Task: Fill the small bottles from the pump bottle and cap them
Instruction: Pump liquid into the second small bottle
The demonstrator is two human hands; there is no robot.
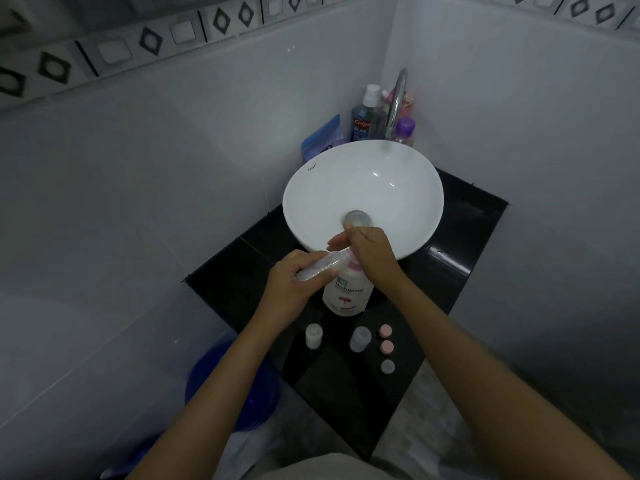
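Dim corner of pale tiled walls (pixel 145 188), a diamond-patterned border (pixel 149 39) above, black counter (pixel 460 244) carrying a white basin (pixel 408 188).

Two bare forearms seen, no sleeves reaching wrists or elbows in view. Left hand (pixel 294 282) and right hand (pixel 372 252) left uncovered: no gloves, rings, watch or bracelets made out. Nails kept short, unpainted as far as can be told. Pale grey-beige garment (pixel 322 467) glimpsed at bottom edge between arms; cut not discernible.
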